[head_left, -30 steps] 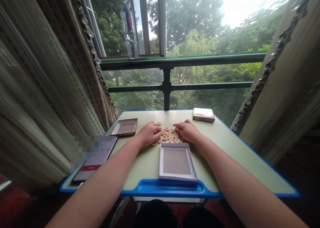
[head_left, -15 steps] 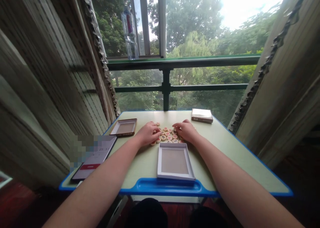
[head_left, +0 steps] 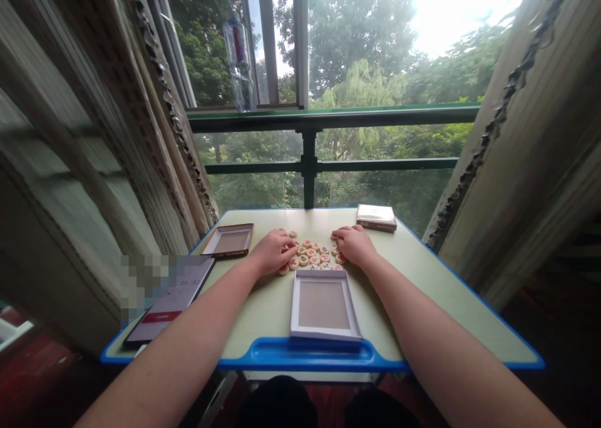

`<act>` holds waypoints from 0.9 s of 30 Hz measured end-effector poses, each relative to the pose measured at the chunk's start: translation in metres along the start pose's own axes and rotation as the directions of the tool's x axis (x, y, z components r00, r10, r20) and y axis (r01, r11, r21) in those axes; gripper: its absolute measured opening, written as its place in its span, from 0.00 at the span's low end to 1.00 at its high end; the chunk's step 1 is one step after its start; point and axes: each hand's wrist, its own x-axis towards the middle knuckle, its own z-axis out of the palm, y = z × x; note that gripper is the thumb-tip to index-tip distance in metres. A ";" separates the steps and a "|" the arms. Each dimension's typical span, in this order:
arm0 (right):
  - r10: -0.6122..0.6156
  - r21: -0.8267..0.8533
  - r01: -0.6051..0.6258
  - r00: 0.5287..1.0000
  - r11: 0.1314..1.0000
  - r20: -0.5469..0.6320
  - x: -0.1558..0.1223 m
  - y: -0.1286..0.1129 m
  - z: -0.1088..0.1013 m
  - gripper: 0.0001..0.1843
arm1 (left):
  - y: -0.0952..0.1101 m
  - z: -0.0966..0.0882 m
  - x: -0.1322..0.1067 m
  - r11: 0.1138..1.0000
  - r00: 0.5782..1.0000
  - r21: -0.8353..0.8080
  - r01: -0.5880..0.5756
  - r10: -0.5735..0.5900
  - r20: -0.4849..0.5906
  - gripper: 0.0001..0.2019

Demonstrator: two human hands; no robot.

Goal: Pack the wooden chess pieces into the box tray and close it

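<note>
Several round Chinese chess pieces point(head_left: 303, 259) with red and dark characters lie in a cluster on the table, between my two hands. My left hand point(head_left: 271, 253) rests at the cluster's left side, its fingers bent and apart over the pieces; its palm side is hidden. At the right side, my right hand point(head_left: 355, 243) has its fingers together, with the tips on a piece point(head_left: 333, 234) at the cluster's far right. Right in front of the pieces lies an open, shallow white box tray point(head_left: 295, 306) with a grey-brown inside.
A second shallow box part point(head_left: 228, 254) with brown sides lies at left. A phone point(head_left: 169, 304) showing a timer is near the left edge. A closed small box point(head_left: 376, 218) sits at the far right. The table point(head_left: 436, 315) has a blue rim; a bottle point(head_left: 239, 62) stands by the window.
My right hand has shifted slightly right, its fingertips now on a piece at the edge. My left hand stays over the left pieces. The view has turned slightly.
</note>
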 end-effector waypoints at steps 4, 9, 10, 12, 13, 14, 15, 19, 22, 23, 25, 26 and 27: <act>-0.002 0.005 0.001 0.998 1.000 0.058 0.003 0.002 0.003 0.17 | -0.001 0.001 0.000 1.000 1.000 0.009 -0.004 0.004 0.001 0.11; 0.004 0.028 -0.006 0.999 1.000 0.052 0.003 -0.004 0.002 0.16 | 0.003 -0.001 0.000 1.000 1.000 0.016 -0.007 0.007 -0.010 0.11; 0.010 0.047 -0.013 0.998 0.999 0.058 0.003 -0.005 0.001 0.15 | 0.003 -0.001 0.000 1.000 1.000 0.018 -0.008 0.009 -0.011 0.11; 0.032 0.101 -0.038 0.998 0.994 0.060 0.002 -0.007 0.002 0.14 | 0.004 -0.001 0.000 1.000 1.000 0.019 -0.013 0.013 -0.008 0.11; 0.045 0.134 -0.051 0.998 0.990 0.051 0.002 -0.008 0.002 0.14 | 0.004 -0.001 0.000 1.000 1.000 0.019 -0.013 0.013 -0.007 0.12; 0.051 0.164 -0.056 0.998 0.985 0.036 0.002 -0.008 0.003 0.14 | 0.003 -0.001 0.000 1.000 1.000 0.019 -0.013 0.014 -0.006 0.12; 0.046 0.188 -0.049 0.999 0.981 0.019 0.002 -0.009 0.004 0.14 | 0.003 0.000 0.000 1.000 1.000 0.018 -0.014 0.014 -0.006 0.12; -0.019 0.230 0.021 1.000 0.973 -0.011 0.002 -0.011 0.004 0.14 | 0.002 0.000 0.000 1.000 1.000 0.014 -0.018 0.018 -0.006 0.12; -0.014 0.293 0.007 1.000 0.956 0.022 -0.001 -0.014 0.001 0.15 | 0.003 -0.001 0.000 1.000 1.000 0.023 -0.015 0.016 -0.009 0.12; 0.004 0.318 -0.018 0.999 0.948 0.046 -0.001 -0.015 -0.001 0.16 | 0.003 -0.001 0.000 0.999 1.000 0.028 -0.015 0.016 -0.009 0.12; 0.025 0.346 -0.056 0.995 0.937 0.091 -0.002 -0.014 -0.003 0.16 | 0.004 -0.002 0.000 0.999 1.000 0.034 -0.016 0.017 -0.005 0.12; 0.029 0.339 -0.060 0.995 0.939 0.097 -0.001 -0.013 -0.004 0.17 | 0.004 -0.002 -0.001 0.999 1.000 0.036 -0.014 0.014 -0.002 0.12; 0.033 0.318 -0.058 0.996 0.946 0.085 0.000 -0.011 -0.006 0.18 | 0.003 -0.002 -0.001 0.999 1.000 0.038 -0.008 0.008 0.002 0.12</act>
